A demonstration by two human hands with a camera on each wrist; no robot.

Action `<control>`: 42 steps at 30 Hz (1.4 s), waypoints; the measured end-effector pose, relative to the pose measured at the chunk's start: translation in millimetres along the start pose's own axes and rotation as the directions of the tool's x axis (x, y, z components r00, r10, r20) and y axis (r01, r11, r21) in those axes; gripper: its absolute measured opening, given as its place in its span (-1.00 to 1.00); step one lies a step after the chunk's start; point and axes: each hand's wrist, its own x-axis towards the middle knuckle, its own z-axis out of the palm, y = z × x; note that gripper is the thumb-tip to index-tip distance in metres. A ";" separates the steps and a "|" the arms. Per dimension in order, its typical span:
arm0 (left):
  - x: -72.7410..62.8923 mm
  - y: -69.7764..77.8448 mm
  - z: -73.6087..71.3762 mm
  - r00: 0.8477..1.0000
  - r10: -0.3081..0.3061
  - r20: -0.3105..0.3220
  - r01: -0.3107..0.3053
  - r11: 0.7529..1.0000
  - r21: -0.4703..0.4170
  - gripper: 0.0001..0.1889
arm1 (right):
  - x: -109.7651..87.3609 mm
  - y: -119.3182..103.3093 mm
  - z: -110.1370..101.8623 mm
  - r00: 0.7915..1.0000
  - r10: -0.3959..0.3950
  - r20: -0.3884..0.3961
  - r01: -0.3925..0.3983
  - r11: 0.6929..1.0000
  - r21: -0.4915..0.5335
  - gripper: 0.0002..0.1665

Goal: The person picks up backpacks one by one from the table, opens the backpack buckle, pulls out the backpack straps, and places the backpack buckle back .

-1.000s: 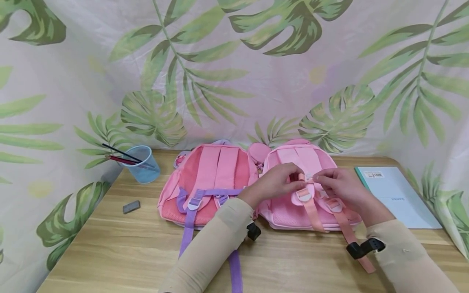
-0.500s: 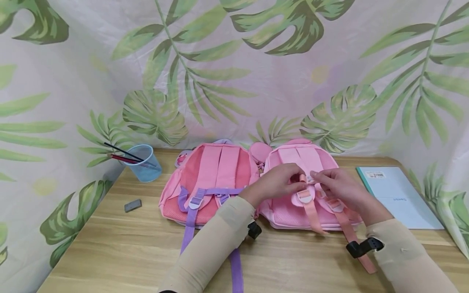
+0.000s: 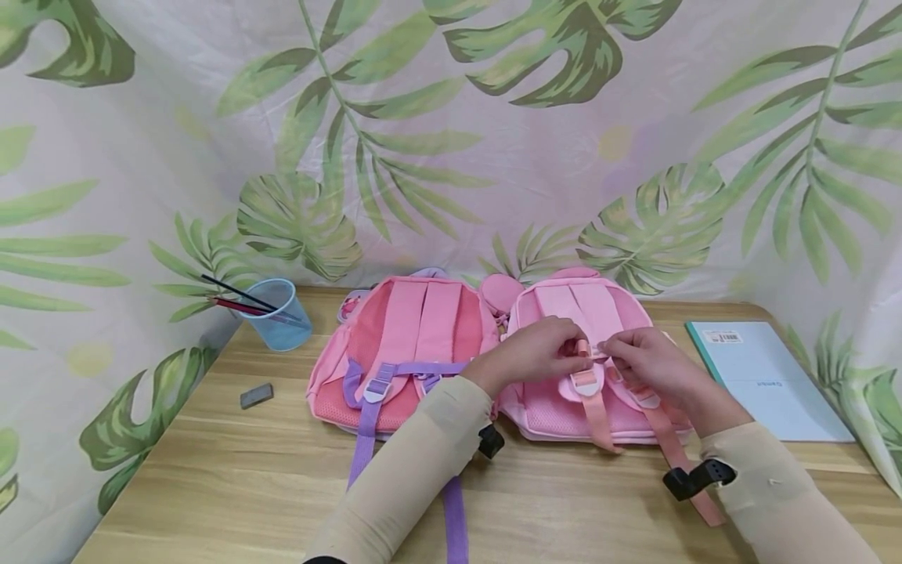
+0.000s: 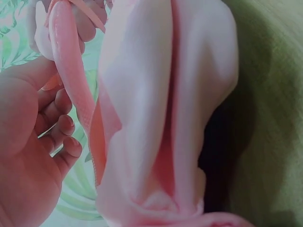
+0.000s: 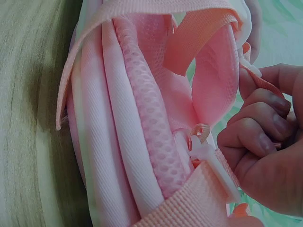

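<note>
A light pink backpack (image 3: 543,415) lies with its shoulder straps facing up. Over them my left hand (image 3: 539,352) pinches a loop of orange webbing strap (image 3: 582,346) between thumb and fingers, just above a white adjuster buckle (image 3: 585,382). Close beside it, my right hand (image 3: 655,364) pinches the webbing by a small white piece, its other fingers curled in the right wrist view. That piece is partly hidden by the fingertips. In the left wrist view, the left hand (image 4: 33,123) is beside a padded strap (image 4: 71,56). A second adjuster buckle (image 5: 222,175) shows in the right wrist view.
Left of it lies another pink backpack (image 3: 402,321) with purple straps (image 3: 365,439) trailing over the table. A blue cup (image 3: 283,329) with pencils and a grey eraser (image 3: 257,395) are at the left. A light blue notebook (image 3: 775,392) lies at the right.
My right fingertips have shifted slightly at the webbing, and the loose strap tail below the left buckle has swung a little left. Both hands stay over the same backpack.
</note>
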 end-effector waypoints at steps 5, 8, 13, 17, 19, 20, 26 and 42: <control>1.6 -0.6 1.2 1.000 -0.012 0.010 0.012 1.000 -0.013 -0.80 | 0.1 0.3 0.1 1.000 0.015 -0.005 -0.015 0.999 0.048 -0.63; 1.7 -0.9 1.7 1.000 -0.019 0.012 0.019 1.000 -0.016 -0.80 | -0.3 -0.1 0.5 0.999 0.036 -0.011 -0.035 0.996 0.083 -0.66; 1.9 -0.9 2.0 0.999 -0.029 0.020 0.030 0.999 -0.034 -0.80 | -1.7 -0.5 1.6 0.998 0.055 -0.014 -0.053 0.991 0.123 -0.65; 2.2 -0.8 3.2 0.999 -0.017 0.035 0.018 1.000 -0.021 -0.79 | -3.3 -0.4 2.3 1.000 0.031 -0.003 -0.030 0.984 0.174 -0.67; 2.2 -1.4 4.4 0.999 -0.011 0.039 0.011 1.000 -0.018 -0.79 | -3.9 -0.7 2.5 1.000 0.007 0.001 -0.007 0.981 0.196 -0.67; 2.1 -1.7 4.8 0.999 -0.011 0.042 0.012 1.000 -0.018 -0.78 | -4.4 -1.1 2.4 1.000 0.000 0.001 -0.001 0.979 0.205 -0.67; 0.9 -3.5 6.7 0.998 -0.021 0.056 0.023 0.999 -0.031 -0.82 | -5.6 -1.9 1.6 0.999 -0.034 0.002 0.032 0.973 0.229 -0.67; -0.8 7.3 -6.6 0.998 -0.068 0.012 0.069 0.989 -0.129 -0.65 | -7.8 4.4 -3.2 0.995 -0.095 -0.026 0.098 0.976 0.196 -0.67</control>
